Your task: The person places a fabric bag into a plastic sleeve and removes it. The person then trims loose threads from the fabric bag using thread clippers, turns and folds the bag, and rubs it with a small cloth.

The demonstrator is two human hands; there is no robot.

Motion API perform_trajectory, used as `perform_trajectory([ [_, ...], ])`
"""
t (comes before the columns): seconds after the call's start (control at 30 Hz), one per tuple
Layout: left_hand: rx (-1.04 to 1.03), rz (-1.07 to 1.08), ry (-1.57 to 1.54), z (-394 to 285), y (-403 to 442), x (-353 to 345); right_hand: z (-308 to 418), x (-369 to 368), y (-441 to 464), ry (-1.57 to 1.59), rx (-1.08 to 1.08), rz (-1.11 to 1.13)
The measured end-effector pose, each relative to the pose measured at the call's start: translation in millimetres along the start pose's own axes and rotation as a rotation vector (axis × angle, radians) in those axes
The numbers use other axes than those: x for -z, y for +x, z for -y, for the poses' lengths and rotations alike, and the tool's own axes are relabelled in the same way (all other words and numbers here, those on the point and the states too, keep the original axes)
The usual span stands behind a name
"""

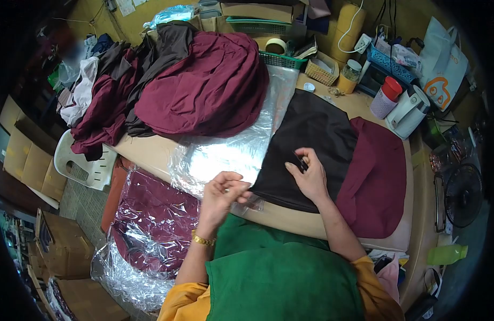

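Observation:
A piece of black fabric (pixel 311 142) lies flat on the table, with a maroon fabric section (pixel 378 184) along its right side. My left hand (pixel 224 193) is closed in a pinch at the near-left corner of the black fabric. Over the middle of that fabric is my right hand (pixel 312 179), its fingers curled round a small dark tool (pixel 300 161). The tool's shape is mostly hidden by the fingers and blends with the black cloth. Clear plastic wrapping (pixel 225 155) lies under and left of the fabric.
A large maroon cloth pile (pixel 204 88) covers the table's back left. Plastic-wrapped maroon fabric (pixel 153 224) sits below the left edge, near a white plastic chair (pixel 89 174). Baskets (pixel 323 71), a jar (pixel 349 75) and a white kettle (pixel 410 112) line the back right.

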State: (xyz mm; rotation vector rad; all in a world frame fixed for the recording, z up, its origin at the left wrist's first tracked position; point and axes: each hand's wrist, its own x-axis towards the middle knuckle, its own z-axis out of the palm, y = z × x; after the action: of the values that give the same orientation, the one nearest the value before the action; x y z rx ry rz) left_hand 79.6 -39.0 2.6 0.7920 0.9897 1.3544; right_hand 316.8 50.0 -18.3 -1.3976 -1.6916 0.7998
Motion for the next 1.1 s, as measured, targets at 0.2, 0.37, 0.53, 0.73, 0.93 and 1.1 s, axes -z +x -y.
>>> perform_trajectory([
  [0.2, -0.299, -0.468, 0.73, -12, 11, 87, -25, -2, -1, -0.107, 0.053, -0.077],
  [0.37, 0.028, -0.189, 0.872, -12, 8, 18, -18, -8, -2, -0.13, -0.013, -0.043],
  [0.53, 0.096, 0.281, 1.154, -1, 8, -4, -24, -3, -2, -0.141, -0.023, -0.07],
  [0.73, 0.062, 0.194, 0.612, -5, -1, 31, -12, -6, -4, -0.187, 0.046, -0.087],
  [0.93, 0.153, 0.218, -0.437, 11, -9, 3, 31, 4, -13, -0.051, 0.2, -0.082],
  [1.1, 0.07, 0.22, -0.47, 3, -5, -15, 92, 20, -36, -0.32, 0.616, -0.175],
])
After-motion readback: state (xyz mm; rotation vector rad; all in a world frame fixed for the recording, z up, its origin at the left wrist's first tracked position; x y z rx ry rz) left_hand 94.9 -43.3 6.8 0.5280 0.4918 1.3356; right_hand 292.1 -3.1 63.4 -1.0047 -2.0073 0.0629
